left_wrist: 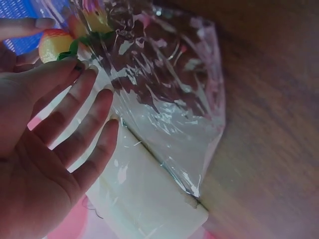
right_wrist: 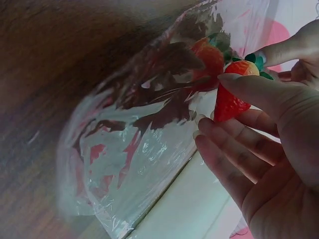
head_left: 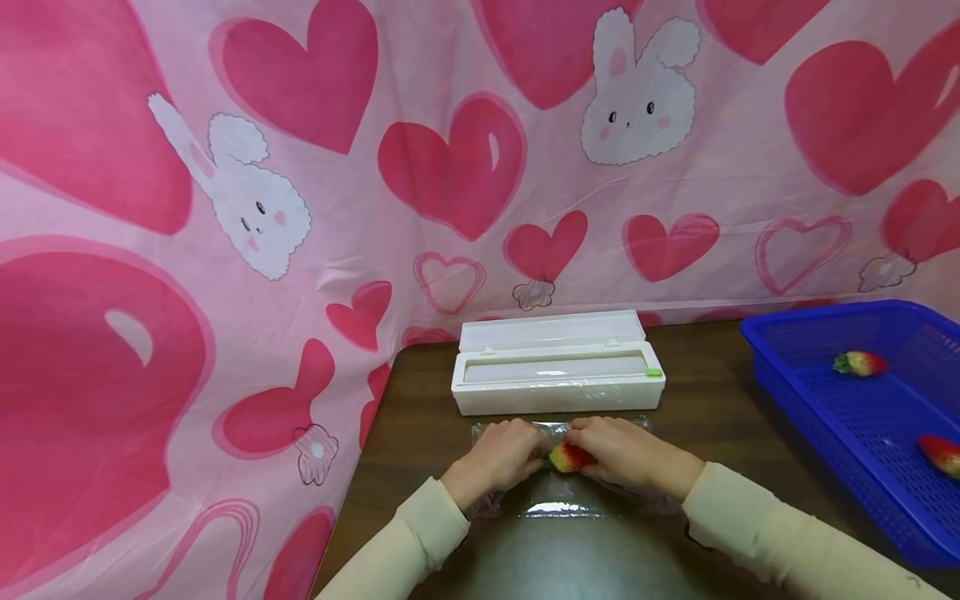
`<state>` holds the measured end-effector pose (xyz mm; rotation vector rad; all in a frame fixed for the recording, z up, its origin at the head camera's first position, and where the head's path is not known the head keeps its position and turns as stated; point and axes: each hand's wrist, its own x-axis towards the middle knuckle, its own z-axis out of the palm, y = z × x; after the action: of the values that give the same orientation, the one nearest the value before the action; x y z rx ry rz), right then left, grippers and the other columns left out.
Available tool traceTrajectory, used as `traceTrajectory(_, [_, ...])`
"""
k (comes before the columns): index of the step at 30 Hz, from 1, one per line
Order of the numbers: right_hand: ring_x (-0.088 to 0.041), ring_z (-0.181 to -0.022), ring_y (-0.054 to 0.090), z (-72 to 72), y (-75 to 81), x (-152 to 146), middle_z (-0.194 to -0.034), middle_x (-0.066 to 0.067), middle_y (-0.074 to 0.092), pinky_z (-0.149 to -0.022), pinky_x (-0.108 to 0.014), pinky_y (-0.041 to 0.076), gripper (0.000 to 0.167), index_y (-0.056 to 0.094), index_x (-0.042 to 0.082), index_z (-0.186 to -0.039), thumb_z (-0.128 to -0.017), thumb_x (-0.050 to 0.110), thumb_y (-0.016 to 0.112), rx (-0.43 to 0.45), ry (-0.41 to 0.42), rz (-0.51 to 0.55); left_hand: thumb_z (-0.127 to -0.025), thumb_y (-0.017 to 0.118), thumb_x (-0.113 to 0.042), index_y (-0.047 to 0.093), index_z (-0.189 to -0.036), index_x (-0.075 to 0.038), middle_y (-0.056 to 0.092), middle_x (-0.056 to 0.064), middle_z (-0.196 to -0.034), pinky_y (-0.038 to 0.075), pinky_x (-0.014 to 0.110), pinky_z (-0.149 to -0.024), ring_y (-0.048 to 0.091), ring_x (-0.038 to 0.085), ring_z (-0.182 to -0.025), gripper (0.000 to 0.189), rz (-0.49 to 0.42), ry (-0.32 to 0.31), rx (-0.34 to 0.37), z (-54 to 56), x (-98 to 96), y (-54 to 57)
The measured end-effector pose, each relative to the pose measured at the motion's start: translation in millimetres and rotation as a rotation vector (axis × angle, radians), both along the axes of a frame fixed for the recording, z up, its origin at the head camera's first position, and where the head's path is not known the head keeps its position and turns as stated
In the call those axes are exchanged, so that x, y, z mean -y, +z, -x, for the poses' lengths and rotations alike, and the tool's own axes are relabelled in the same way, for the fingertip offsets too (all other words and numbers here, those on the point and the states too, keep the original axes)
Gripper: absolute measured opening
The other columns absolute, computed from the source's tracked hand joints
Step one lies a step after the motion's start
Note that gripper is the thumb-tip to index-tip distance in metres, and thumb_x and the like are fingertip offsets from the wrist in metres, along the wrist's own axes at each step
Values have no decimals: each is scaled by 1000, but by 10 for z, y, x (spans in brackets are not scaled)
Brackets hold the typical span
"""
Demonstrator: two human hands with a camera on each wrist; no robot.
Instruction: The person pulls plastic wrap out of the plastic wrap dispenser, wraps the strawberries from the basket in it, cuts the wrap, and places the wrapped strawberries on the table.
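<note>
And here, in the lower middle of the frame, a strawberry [head_left: 572, 457] is held by both hands at once! Its red body is pinched between thumb and fingers of the right hand [head_left: 626, 450], while its green leaves [right_wrist: 254, 60] are nipped at the thumb tip of the left hand [head_left: 504, 457], the other fingers being loosely extended. Beneath it a sheet of clear plastic film [head_left: 557, 507] is spread, crinkled and shining, on the dark tabletop [head_left: 705, 375]; whether fruit and film touch cannot be told. Just behind, at centre, a white film dispenser [head_left: 558, 396] is seen with its lid [head_left: 551, 331] raised and a green slider [head_left: 654, 372] at its right end. Over at the right edge, a blue basket [head_left: 821, 312] is occupied by two more strawberries [head_left: 862, 363], lying well apart. The whole scene is backed by a pink curtain [head_left: 450, 167] printed with hearts and rabbits.
</note>
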<state>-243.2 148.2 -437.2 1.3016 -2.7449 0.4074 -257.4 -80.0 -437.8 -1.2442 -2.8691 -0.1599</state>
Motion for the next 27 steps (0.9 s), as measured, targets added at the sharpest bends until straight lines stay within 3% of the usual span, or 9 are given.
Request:
traceTrajectory(4, [-12, -85, 61, -20, 13, -18, -98, 2, 65, -78, -38, 58, 34, 69, 12, -107, -79, 15, 89, 6, -17, -16, -91, 79, -25, 75, -91, -24, 68, -8, -81, 49, 32, -55, 63, 10, -73, 4, 13, 16, -5, -17, 11, 0])
traceTrajectory(8, [-11, -81, 60, -77, 95, -99, -96, 4, 62, -70, -36, 56, 35, 68, 13, -108, -79, 19, 88, -28, -40, -34, -87, 82, -29, 75, -96, -22, 66, -7, -83, 49, 33, -56, 64, 12, -74, 14, 42, 43, -23, -81, 111, 74])
traceTrajectory(12, [-10, -80, 60, -219, 223, -282, -96, 4, 62, -66, -35, 55, 34, 69, 13, -111, -83, 23, 85, -65, -66, -41, -84, 85, -30, 75, -98, -21, 63, -9, -83, 50, 31, -61, 60, 9, -75, 19, 89, 57, -17, -239, 318, 201])
traceTrajectory(16, [-5, -80, 58, -409, 276, -517, -97, 7, 62, -67, -33, 54, 27, 70, 17, -107, -84, 23, 83, -6, -29, -35, -83, 86, -30, 75, -95, -21, 62, -11, -86, 50, 30, -65, 58, 6, -76, 19, 104, 42, 32, -444, 545, 241])
traceTrajectory(21, [-9, -86, 60, -597, 144, -766, -102, 5, 63, -72, -35, 55, 33, 72, 18, -104, -76, 25, 89, 8, 20, -65, -79, 89, -30, 76, -97, -22, 65, -11, -93, 55, 32, -69, 63, 7, -84, 24, 130, 24, 37, -631, 756, 182])
traceTrajectory(24, [-17, -95, 65, -664, 18, -878, -110, 0, 66, -77, -40, 57, 38, 74, 15, -107, -74, 22, 91, -28, 28, -53, -78, 89, -29, 77, -94, -21, 64, -9, -94, 55, 32, -69, 63, 8, -82, 22, 120, 10, 21, -659, 806, 142])
traceTrajectory(27, [-12, -95, 64, -682, -98, -958, -108, 3, 64, -75, -35, 57, 38, 73, 16, -103, -70, 13, 91, -90, 57, 17, -78, 88, -24, 76, -87, -19, 62, -9, -88, 52, 29, -65, 59, 6, -74, 16, 98, -6, 1, -641, 815, 102])
